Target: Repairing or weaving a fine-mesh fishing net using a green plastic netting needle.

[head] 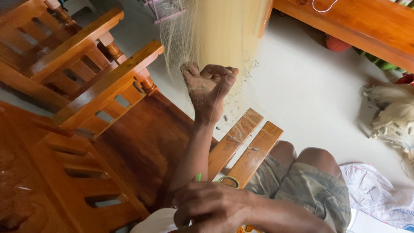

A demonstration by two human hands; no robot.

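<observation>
A fine pale fishing net (220,30) hangs down from the top of the view, with small dark weights along its lower edge. My left hand (209,86) is raised in front of me with its fingers closed on a gather of the net. Low in the view, my right hand (211,207) is closed on a thin green tool (199,176); only the tool's tip shows above the fingers. A small yellowish ring (228,181) lies just right of that hand on the wooden bench (254,151) I sit on. My knees (302,159) in khaki shorts are to the right.
Wooden armchairs (86,64) with slatted backs stand close on the left. A wooden bench edge (362,26) crosses the top right above an orange ball (336,43). A heap of pale net (392,112) and a white plastic bag (375,194) lie on the white floor at right.
</observation>
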